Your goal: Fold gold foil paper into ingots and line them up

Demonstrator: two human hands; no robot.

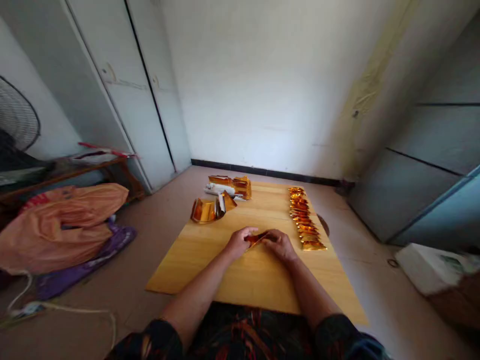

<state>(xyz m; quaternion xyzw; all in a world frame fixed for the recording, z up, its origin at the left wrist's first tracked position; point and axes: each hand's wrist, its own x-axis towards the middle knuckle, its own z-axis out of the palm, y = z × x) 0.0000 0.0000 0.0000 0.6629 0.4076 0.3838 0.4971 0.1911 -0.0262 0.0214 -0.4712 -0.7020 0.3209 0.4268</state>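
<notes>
Between my two hands, just above the middle of the wooden table (210,255), is a folded piece of shiny gold foil paper (255,240). My left hand (240,242) pinches its left end, and my right hand (280,244) grips the right end. A long row of folded gold foil pieces (305,222) lies overlapping along the table's right side. To the far left rest a curled stack of gold foil sheets (205,211) and a white roll or bundle (219,189). Behind these lies more gold foil (243,186).
On the floor at left are a pinkish-orange bag (67,220), a purple bag (86,252) and a pale cord (75,309). A fan (18,117) stands beyond the low wooden bench (67,172). At right sits a white box (431,267). Grey cabinets (112,85) and a white wall (262,85) enclose the space.
</notes>
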